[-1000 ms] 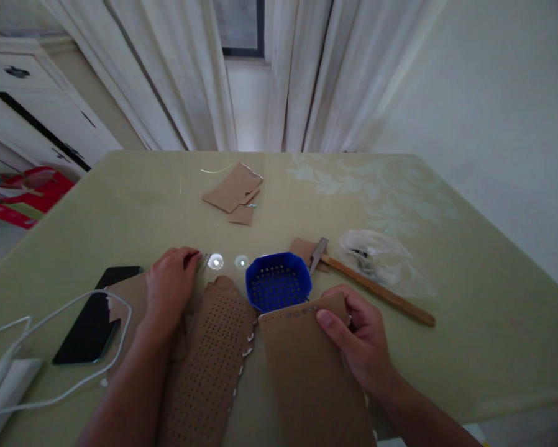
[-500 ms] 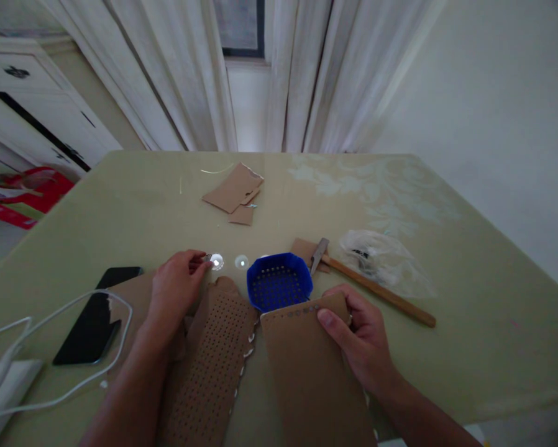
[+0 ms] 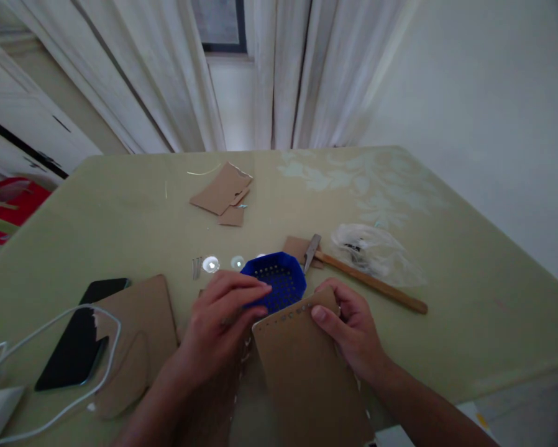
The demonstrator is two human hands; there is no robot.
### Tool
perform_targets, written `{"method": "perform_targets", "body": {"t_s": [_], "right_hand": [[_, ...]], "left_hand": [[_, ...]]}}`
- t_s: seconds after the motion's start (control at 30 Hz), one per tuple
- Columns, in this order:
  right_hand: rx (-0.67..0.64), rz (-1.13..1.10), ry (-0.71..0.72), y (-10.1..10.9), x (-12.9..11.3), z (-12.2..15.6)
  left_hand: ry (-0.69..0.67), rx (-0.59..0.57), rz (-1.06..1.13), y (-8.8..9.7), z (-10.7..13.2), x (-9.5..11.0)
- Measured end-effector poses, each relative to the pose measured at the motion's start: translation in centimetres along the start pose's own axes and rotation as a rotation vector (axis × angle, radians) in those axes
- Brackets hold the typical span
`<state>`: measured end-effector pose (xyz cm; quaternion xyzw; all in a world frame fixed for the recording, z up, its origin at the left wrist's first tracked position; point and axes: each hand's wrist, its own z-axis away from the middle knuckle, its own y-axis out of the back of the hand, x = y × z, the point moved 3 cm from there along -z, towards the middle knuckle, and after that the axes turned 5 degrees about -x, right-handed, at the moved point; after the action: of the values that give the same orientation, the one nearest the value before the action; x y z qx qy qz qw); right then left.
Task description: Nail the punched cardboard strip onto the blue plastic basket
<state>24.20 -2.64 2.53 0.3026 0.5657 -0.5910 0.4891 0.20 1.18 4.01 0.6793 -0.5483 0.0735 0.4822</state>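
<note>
My right hand [image 3: 353, 329] grips the top right corner of a brown sheet [image 3: 302, 379] that has a row of small holes along its top edge. My left hand [image 3: 223, 320] hovers by that edge, fingers drawn together and pointing right over the rim of a blue perforated basket [image 3: 281, 276]. Whatever the fingers pinch is too small to make out. A brown perforated piece [image 3: 211, 403] lies mostly hidden under my left forearm.
Small metal pins [image 3: 197, 267] and two shiny discs [image 3: 210, 264] lie left of the basket. A wooden-handled hammer [image 3: 367, 280] and a clear plastic bag [image 3: 375, 251] lie to the right. Cardboard scraps [image 3: 220, 194] sit further back; another brown sheet [image 3: 139, 316], a phone [image 3: 76, 338] and a white cable [image 3: 106, 372] at left.
My left hand has left the pins and discs and moved right to the top edge of the held sheet. The view has shifted slightly; my right hand keeps its grip.
</note>
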Motion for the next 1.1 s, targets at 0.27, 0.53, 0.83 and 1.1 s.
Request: {"method": "perform_targets", "body": {"t_s": [0.27, 0.53, 0.83, 1.1], "right_hand": [[-0.060, -0.077, -0.062, 0.1, 0.6, -0.1], [-0.094, 0.068, -0.009, 0.0, -0.2, -0.4], [-0.177, 0.108, -0.004, -0.2, -0.4, -0.4], [-0.131, 0.193, -0.013, -0.3, -0.9, 0.1]], "left_hand": [[-0.022, 0.003, 0.071, -1.7, 0.3, 0.7], [-0.089, 0.017, 0.061, -2.2, 0.6, 1.6], [-0.161, 0.093, 0.046, -1.9, 0.7, 2.5], [-0.167, 0.140, 0.052, -1.6, 1.0, 2.6]]}}
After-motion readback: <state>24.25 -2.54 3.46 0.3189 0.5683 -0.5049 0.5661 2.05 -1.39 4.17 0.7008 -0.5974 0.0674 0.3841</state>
